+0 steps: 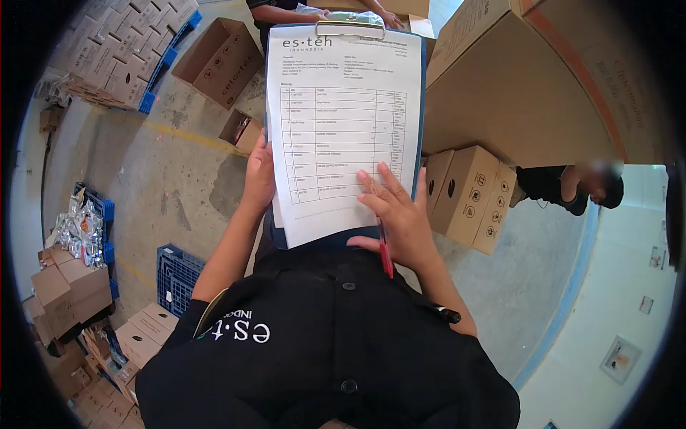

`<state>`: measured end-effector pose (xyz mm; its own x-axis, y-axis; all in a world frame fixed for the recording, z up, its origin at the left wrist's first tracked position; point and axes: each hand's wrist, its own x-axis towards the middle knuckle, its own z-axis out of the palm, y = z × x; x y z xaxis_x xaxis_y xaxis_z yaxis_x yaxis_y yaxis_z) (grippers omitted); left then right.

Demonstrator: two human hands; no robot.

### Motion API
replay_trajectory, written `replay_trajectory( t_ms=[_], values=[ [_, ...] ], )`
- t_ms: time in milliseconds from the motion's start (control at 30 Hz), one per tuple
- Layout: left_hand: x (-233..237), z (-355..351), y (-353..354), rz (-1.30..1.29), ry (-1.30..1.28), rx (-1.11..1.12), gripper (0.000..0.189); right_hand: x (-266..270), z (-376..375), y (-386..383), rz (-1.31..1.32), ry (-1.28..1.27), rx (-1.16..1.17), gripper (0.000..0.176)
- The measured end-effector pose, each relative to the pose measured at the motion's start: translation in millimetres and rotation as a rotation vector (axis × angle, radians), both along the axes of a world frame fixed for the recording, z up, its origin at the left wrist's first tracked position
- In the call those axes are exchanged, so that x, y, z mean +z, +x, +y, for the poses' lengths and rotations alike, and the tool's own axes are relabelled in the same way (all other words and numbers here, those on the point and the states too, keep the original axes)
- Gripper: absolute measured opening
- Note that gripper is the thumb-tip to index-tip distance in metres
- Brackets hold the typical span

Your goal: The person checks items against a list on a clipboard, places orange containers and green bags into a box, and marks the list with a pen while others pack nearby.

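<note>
A blue clipboard [421, 79] is held in front of my chest, with a metal clip [350, 28] at its top. Clamped to it is a printed paper form [325, 218] with a table and small tick marks in several rows. My left hand [260, 175] grips the board's left edge, its fingers partly hidden behind. On the lower right of the sheet lies my right hand [396, 214], fingers spread over the table's last rows. A red pen [386, 259] passes between the fingers of that hand, pointing down towards my shirt.
Stacked cartons [118, 50] on a blue pallet stand at upper left, near an open carton [218, 63]. Large cartons [468, 196] are at right, with a person [572, 187] beyond. Another person's hands [389, 19] work at the top. A blue pallet [177, 275] lies lower left.
</note>
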<state>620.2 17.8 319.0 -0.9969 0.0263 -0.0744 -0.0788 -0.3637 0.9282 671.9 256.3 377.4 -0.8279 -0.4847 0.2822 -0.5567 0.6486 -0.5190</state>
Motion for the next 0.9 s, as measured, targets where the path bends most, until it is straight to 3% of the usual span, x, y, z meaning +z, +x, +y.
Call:
replay_trajectory(
  t_ms=[200, 267, 500, 600, 633, 667, 700, 733, 833, 900],
  values=[
    [-25.6, -7.3, -1.0, 0.047, 0.026, 0.015, 0.073, -27.8, 4.4, 3.0, 0.211, 0.072, 0.026, 0.054],
    [-27.0, -10.0, -1.4, -0.014, 0.005, 0.014, 0.076, -16.5, -1.3, 1.4, 0.135, -0.142, 0.002, 0.043],
    [-16.8, 1.5, 1.6, 0.087, -0.027, 0.044, 0.069, -17.7, -0.3, -3.8, 0.336, -0.028, 0.013, 0.014],
    [-5.2, 2.5, 8.6, -0.127, -0.140, 0.008, 0.050, 33.9, 32.6, -40.7, 0.406, -0.188, -0.155, 0.024],
    [-5.4, 1.0, 8.9, -0.114, -0.140, 0.003, 0.050, 43.2, 50.4, -60.3, 0.262, -0.422, -0.227, 0.024],
    [-5.5, 0.9, 8.6, -0.170, -0.099, -0.067, 0.047, 65.4, 61.9, -88.2, 0.417, -0.336, -0.358, 0.019],
    [-4.8, 1.5, 8.1, -0.226, -0.058, -0.141, 0.045, 105.4, 70.0, -104.4, 0.197, -0.430, -0.409, 0.016],
    [-1.1, 4.9, 9.0, -0.214, -0.062, -0.156, 0.045, 122.9, 96.3, -135.6, 0.223, -0.434, -0.261, 0.018],
    [11.6, 14.3, 14.7, -0.195, 0.016, -0.222, 0.040, 141.5, 138.9, -210.4, 0.101, -0.495, -0.444, 0.016],
    [14.8, 17.8, 16.5, -0.159, 0.082, -0.252, 0.038, 103.0, 166.1, -250.5, -0.493, -0.702, -0.163, 0.018]
  ],
)
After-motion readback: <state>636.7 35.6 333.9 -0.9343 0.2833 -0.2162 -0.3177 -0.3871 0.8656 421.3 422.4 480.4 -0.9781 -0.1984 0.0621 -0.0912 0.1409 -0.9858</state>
